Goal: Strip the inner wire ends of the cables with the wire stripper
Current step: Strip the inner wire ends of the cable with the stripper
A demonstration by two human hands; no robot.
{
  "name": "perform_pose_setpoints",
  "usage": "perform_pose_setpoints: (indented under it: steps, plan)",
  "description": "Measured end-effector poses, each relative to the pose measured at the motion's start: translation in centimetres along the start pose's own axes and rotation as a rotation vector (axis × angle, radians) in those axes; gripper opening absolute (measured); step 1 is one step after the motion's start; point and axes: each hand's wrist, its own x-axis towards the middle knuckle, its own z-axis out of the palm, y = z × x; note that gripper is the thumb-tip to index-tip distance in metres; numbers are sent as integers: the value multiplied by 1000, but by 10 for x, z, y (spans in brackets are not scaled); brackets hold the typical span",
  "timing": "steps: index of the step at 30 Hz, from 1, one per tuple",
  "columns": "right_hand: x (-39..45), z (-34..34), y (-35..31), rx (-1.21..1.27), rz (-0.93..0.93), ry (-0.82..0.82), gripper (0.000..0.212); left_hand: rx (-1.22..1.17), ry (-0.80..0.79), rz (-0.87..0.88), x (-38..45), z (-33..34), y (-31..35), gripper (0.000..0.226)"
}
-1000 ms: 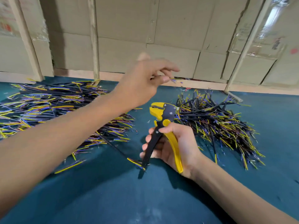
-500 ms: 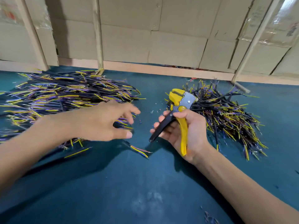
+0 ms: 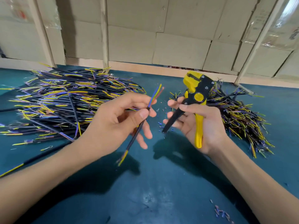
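My left hand (image 3: 116,125) pinches a short black cable (image 3: 135,136) between thumb and forefinger, lifted above the table. Blue, yellow and red inner wires (image 3: 156,95) fan out of its upper end, and more coloured wires show at its lower end. My right hand (image 3: 202,125) grips the yellow and black wire stripper (image 3: 195,96) by its handles, jaws pointing up and handles spread. The wire ends sit a short way left of the stripper jaws, not touching them.
A big pile of black cables (image 3: 64,102) lies at the left on the teal table (image 3: 153,191), a second pile (image 3: 239,117) at the right behind my right hand. Small insulation bits (image 3: 161,125) are scattered between my hands. Cardboard boxes (image 3: 178,50) wall the far edge.
My left hand dropped from reaching over the table to the left pile, took one cable and raised it toward the stripper. My right hand kept hold of the stripper and turned it more upright.
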Motion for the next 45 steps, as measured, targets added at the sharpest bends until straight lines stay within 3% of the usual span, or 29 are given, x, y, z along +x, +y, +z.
perform_pose_setpoints:
  steps: [2, 5, 13, 21, 27, 32, 36, 40, 45]
  plan:
    - [-3, 5, -2, -26, -37, -95, 16, -234, -13, -161, -1, 1, 3, 27]
    - [-6, 10, -2, -99, -109, -164, 16, -331, -25, -310, -1, 6, 3, 23]
    - [-5, 16, 9, -328, -187, -14, 18, -317, 30, -475, -4, 18, -2, 12]
    - [-3, 15, 10, -321, -148, 55, 21, -451, 25, -482, -3, 17, -4, 11]
    - [-2, 16, 14, -270, -84, 98, 22, -534, 137, -485, 3, 18, -6, 14]
    - [-4, 17, 18, -284, -92, 73, 17, -447, 238, -458, 7, 16, -3, 8]
    - [-7, 18, 13, -261, -26, -14, 3, -401, 302, -404, 10, 7, -1, 8]
    - [-11, 19, 9, -307, 151, -117, 10, -432, 339, -391, 14, -2, 3, 9]
    - [-15, 21, 9, -357, 235, -212, 13, -446, 347, -391, 15, -6, 4, 9]
